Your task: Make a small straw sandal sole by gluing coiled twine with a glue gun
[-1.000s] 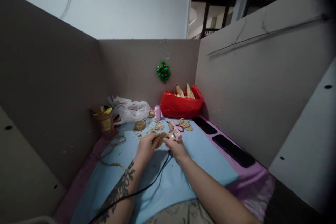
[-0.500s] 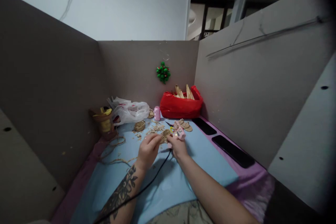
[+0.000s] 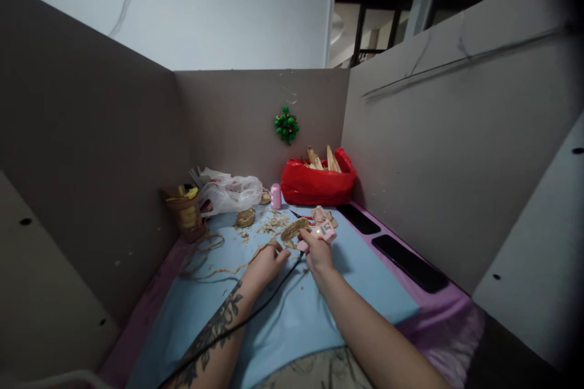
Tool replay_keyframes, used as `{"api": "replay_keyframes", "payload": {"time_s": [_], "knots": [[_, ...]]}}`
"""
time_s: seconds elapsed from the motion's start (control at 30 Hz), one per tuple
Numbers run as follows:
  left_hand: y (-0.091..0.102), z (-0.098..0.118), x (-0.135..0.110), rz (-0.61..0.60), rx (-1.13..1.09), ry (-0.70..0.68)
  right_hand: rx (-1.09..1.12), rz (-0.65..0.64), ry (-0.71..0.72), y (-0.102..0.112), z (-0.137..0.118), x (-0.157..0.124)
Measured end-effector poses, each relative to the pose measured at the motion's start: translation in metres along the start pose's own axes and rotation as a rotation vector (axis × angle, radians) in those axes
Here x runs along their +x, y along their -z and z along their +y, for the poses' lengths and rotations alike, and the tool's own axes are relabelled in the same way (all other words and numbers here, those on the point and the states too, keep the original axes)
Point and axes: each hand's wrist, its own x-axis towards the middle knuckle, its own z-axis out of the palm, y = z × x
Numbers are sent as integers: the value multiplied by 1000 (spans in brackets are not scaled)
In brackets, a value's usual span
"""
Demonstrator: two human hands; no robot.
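My right hand (image 3: 318, 250) is closed around a pink corded tool that looks like a hot glue gun (image 3: 326, 230). Its fingertips also touch the edge of a flat coiled piece of tan braided cord (image 3: 294, 230). Whether they grip that coil I cannot tell. My left hand (image 3: 267, 262) is low over the blue mat, just left of the tool's black cable, its thumb apart from its loosely bent fingers. A strand of tan cord (image 3: 230, 270) runs past the far side of this hand toward the coil.
Tan scraps (image 3: 272, 223) and another coil (image 3: 245, 217) lie beyond the hands. Pliers (image 3: 298, 215) lie behind the coil. At the back are a white plastic bag (image 3: 235, 193), a pink spool (image 3: 276, 196) and a red bag of husks (image 3: 317, 186). Two phones (image 3: 409, 262) lie right.
My left hand has come away from the coiled piece and moved down toward me. The right hand has shifted slightly right, with the glue gun. More of the coil now shows.
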Motion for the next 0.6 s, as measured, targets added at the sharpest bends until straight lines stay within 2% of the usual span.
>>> {"api": "replay_keyframes", "payload": {"time_s": [0.1, 0.23, 0.43, 0.6], "knots": [[1, 0, 7, 130, -180, 27, 51, 39, -54, -1, 1, 0], [3, 1, 11, 194, -320, 12, 32, 5, -71, -4, 2, -5], [13, 3, 9, 316, -334, -25, -21, -91, -21, -4, 5, -10], [25, 4, 8, 471, -288, -54, -188, -124, 43, 1, 2, -14]]}}
